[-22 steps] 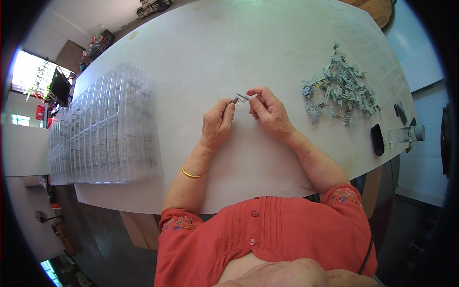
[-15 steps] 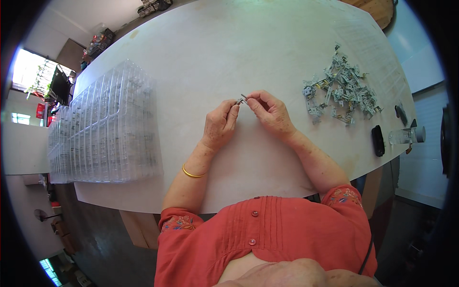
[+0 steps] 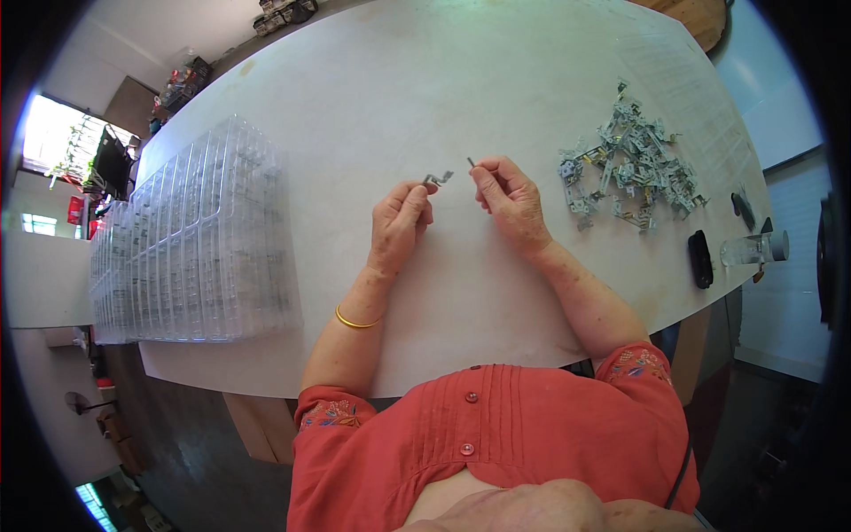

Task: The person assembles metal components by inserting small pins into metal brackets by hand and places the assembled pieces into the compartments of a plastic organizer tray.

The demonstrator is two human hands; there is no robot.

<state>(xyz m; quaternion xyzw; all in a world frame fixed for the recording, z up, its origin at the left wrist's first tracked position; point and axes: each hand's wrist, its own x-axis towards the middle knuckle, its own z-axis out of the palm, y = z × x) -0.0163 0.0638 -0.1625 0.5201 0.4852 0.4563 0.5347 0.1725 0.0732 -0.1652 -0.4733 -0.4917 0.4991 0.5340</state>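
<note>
Over the middle of the white table, my left hand [image 3: 399, 222] pinches a small bent metal part [image 3: 439, 179] between thumb and fingers, its free end sticking out to the right. A short gap away, my right hand [image 3: 511, 206] is closed on a thin, dark, pin-like tool [image 3: 471, 162] whose tip shows above the fingertips; the rest of it is hidden in the grip. To the right of my right hand lies a loose pile of small metal parts [image 3: 634, 160], grey with some yellowish pieces.
Stacked clear plastic trays [image 3: 204, 239] cover the left side of the table [image 3: 372, 80]. At the right edge are a black case [image 3: 700, 260], a clear bottle [image 3: 745, 251] lying on its side, and a dark object [image 3: 743, 211]. Flat clear trays [image 3: 700, 106] lie at the far right.
My hands have drawn apart: the left has shifted slightly left, the right slightly right. The metal part and the thin tool, close together before, are now separated.
</note>
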